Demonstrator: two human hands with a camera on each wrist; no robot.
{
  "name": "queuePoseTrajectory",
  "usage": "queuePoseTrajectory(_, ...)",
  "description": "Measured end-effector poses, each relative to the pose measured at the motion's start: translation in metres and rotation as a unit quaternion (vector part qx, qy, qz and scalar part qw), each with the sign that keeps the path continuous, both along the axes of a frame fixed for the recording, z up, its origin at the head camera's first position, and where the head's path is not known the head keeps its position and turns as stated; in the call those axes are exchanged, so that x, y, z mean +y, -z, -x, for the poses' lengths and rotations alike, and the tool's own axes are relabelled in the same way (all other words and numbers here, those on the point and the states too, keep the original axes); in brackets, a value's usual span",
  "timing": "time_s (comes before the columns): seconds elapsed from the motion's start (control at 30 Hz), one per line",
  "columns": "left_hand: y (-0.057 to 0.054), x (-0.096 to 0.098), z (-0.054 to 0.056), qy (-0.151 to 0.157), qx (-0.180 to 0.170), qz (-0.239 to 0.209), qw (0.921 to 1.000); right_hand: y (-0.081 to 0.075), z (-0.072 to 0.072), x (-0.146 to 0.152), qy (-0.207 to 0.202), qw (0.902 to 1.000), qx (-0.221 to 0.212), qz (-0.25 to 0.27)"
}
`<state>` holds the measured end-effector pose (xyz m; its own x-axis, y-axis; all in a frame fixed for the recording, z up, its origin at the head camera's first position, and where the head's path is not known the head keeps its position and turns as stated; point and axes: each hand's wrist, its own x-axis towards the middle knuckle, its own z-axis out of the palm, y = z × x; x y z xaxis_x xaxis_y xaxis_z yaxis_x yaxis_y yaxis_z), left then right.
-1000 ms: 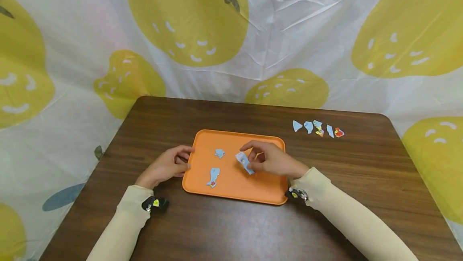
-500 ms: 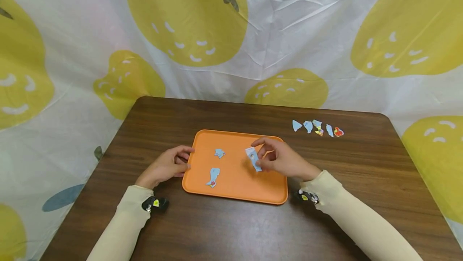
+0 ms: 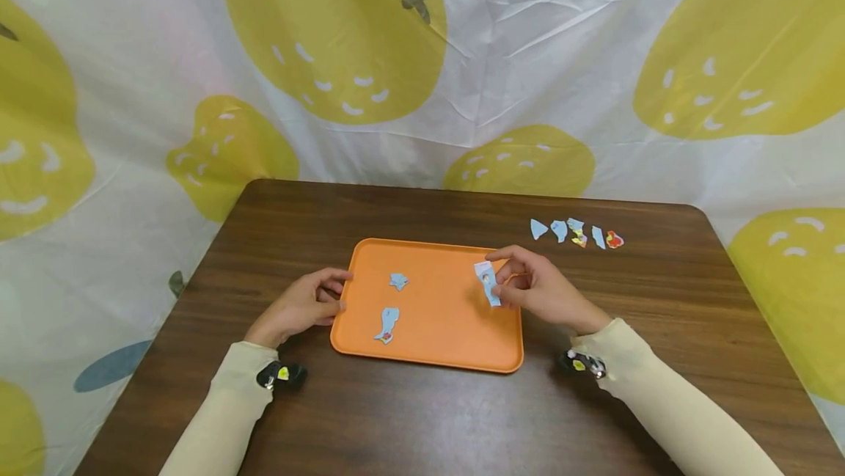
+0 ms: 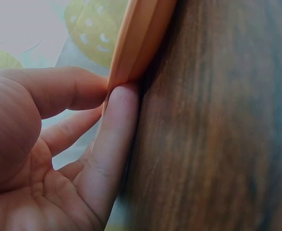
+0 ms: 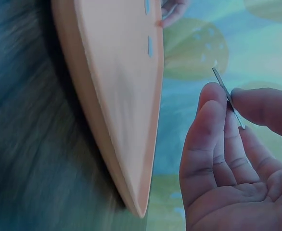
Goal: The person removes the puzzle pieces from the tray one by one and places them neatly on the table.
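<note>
An orange tray lies on the table. My left hand is at its left end; in the left wrist view the thumb lies along the outer wall and a finger reaches the rim. Over the tray's right side my right hand pinches a narrow light-blue paper puzzle piece with a white end, raised above the surface. The right wrist view shows this thin piece edge-on between thumb and fingers. On the tray's left half are a small blue piece and a longer blue piece with a red spot.
Beyond the tray, at the back right of the brown wooden table, lies a row of several cut pieces: a blue triangle, other blue ones, and a red one. A white curtain with yellow fruit prints hangs behind.
My right hand has moved right across the tray, carrying the pinched piece, which now stands more upright in view. The left hand has stayed at the tray's left edge.
</note>
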<state>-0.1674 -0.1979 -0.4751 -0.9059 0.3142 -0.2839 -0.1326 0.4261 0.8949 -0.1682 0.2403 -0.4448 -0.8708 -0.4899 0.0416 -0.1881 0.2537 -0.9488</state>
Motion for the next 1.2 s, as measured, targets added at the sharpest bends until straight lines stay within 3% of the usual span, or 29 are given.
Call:
queuePoseTrajectory(0.4,0.0,0.001,-0.002,-0.005,0.001,0.001,1.0,0.001,0.0,0.028,0.055,0.9982,0.017,-0.018)
queuePoseTrajectory(1.2,0.003,0.0,0.0,-0.005,-0.006,0.012,0.9999,-0.001,0.012,0.102,0.18,0.9809,0.056,-0.047)
